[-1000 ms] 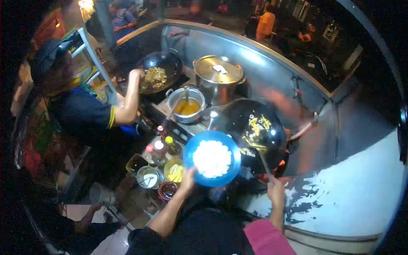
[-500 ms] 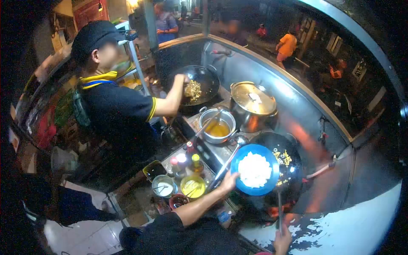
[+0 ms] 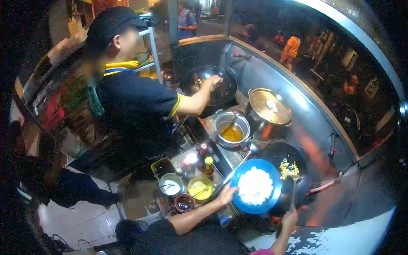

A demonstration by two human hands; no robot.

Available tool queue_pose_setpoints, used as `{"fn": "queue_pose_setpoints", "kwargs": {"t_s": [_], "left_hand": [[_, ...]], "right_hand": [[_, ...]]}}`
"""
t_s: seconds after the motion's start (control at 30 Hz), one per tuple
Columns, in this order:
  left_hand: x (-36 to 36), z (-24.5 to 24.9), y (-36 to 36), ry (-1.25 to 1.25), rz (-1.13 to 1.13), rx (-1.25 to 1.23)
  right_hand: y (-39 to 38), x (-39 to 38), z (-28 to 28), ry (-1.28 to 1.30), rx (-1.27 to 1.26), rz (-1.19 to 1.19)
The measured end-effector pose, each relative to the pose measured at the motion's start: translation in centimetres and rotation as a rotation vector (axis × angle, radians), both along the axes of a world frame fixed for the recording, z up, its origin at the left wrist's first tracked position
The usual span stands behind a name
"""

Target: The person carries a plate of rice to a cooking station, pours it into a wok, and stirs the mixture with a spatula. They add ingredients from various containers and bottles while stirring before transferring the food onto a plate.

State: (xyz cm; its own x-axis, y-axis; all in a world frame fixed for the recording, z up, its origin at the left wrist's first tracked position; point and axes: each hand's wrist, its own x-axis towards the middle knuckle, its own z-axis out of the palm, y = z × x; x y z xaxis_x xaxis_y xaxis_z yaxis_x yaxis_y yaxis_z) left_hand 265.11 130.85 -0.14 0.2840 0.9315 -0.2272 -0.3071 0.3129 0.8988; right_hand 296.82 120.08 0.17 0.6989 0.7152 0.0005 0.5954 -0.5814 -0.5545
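Our left fingers (image 3: 228, 194) pinch the blue plate (image 3: 276, 183) while our right fingers (image 3: 291, 213) clasp the spatula (image 3: 294, 193) in the wok (image 3: 276, 149).

Grey metal wall (image 3: 272, 77) with wooden rim (image 3: 204, 39); dim outdoor area (image 3: 338, 100) beyond; pale tiled floor (image 3: 80, 221) lower left.

Wide-angle distortion is bowing straight edges, and black, grainy corners are ringing the view. Strong light is bleaching the heaped white food (image 3: 255, 185) on the round blue plate (image 3: 277, 185) almost featureless. White glare is shining off the grey metal wall panel (image 3: 263, 72) and round golden metal lid (image 3: 268, 106), orange glow is streaking the panel's right, and the street (image 3: 267, 21) beyond is lying dim, soft.
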Motion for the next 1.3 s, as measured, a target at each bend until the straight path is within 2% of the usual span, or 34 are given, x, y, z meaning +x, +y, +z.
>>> {"fn": "queue_pose_setpoints", "kwargs": {"t_s": [0.03,0.07,0.1,0.17,0.2,0.3,0.33,0.4,0.43,0.47,0.5,0.57,0.6,0.63,0.67,0.7,0.77,0.8,0.83,0.87,0.9,0.97,1.03,1.07,1.17,1.2,1.3], "left_hand": [[0.1,-0.6,-0.1,-0.023,0.032,0.089],[-0.1,-0.7,-0.5,0.002,0.035,0.057],[-0.5,-0.6,-0.7,0.028,0.038,0.025],[-0.9,-0.4,-1.1,0.014,0.052,0.065],[-1.2,-0.2,-1.2,0.003,0.060,0.105],[-2.1,2.3,-1.8,0.154,0.044,-0.019],[-1.9,0.7,-1.2,-0.015,0.009,0.046],[-1.7,-0.6,-0.8,0.006,0.004,0.035],[-1.6,0.0,-0.5,0.032,-0.004,0.022],[-1.3,0.7,-0.1,0.142,0.019,0.032],[-0.2,-1.8,0.5,-0.031,0.065,-0.015],[0.8,-2.8,2.0,0.025,0.024,0.083],[1.7,-2.9,2.8,0.023,0.074,0.176],[2.5,-1.8,3.5,0.017,0.124,0.268],[2.4,-0.8,4.0,0.057,-0.014,0.132],[2.7,3.5,4.1,0.172,-0.006,0.132],[5.2,0.7,6.8,0.120,0.038,0.303],[5.9,0.5,7.8,0.226,0.054,0.399],[6.7,2.2,8.2,0.231,0.089,0.368],[7.4,3.9,8.6,0.235,0.124,0.336],[8.1,3.9,9.8,0.270,0.126,0.454],[8.2,10.3,8.9,0.466,0.122,0.415],[9.0,11.5,10.2,0.395,0.072,0.623],[9.9,11.7,10.6,0.381,0.152,0.657],[10.5,14.0,10.5,0.638,0.043,0.822],[10.9,14.0,10.8,0.638,0.040,0.822],[12.2,14.2,11.3,0.870,0.007,1.174]], "right_hand": [[1.0,0.9,-1.5,-0.003,0.099,0.098],[2.0,1.7,-2.9,-0.002,0.193,0.200],[2.6,0.8,-2.1,-0.002,0.195,0.209],[3.2,-1.8,0.8,0.063,0.026,0.238],[3.0,-1.1,-1.2,0.258,0.082,0.237],[-0.6,-2.0,-0.6,0.372,0.038,0.228],[-2.0,-1.8,-0.2,0.372,0.038,0.230],[-5.3,-1.5,0.9,0.250,-0.095,0.246],[-6.7,-2.3,1.6,0.389,0.020,0.143],[-7.8,-2.7,2.6,0.248,0.018,0.190],[-9.2,-3.1,3.6,0.105,0.016,0.232],[-10.7,-5.0,7.4,0.061,0.004,0.245],[-11.2,-5.5,8.5,0.020,-0.020,0.284],[-12.3,-5.5,8.2,0.017,-0.015,0.259],[-13.8,-5.5,7.5,0.095,-0.011,0.195],[-14.8,-5.3,7.4,0.175,-0.010,0.134],[-15.7,-6.9,8.2,0.102,0.098,0.117],[-15.8,-7.6,9.6,0.174,0.060,0.081],[-16.1,-8.1,10.3,0.250,0.021,0.049],[-16.8,-8.5,9.2,0.274,0.162,-0.005],[-16.5,-9.5,11.1,0.444,0.116,-0.111],[-18.7,-8.5,7.3,0.312,0.120,-0.123],[-19.1,-9.2,8.1,0.385,0.114,-0.181],[-19.4,-9.6,8.4,0.462,0.102,-0.220],[-20.4,-9.6,6.5,0.404,0.216,-0.230],[-20.5,-9.8,6.2,0.403,0.219,-0.248],[-20.5,-10.2,7.1,0.332,0.259,-0.197]]}}
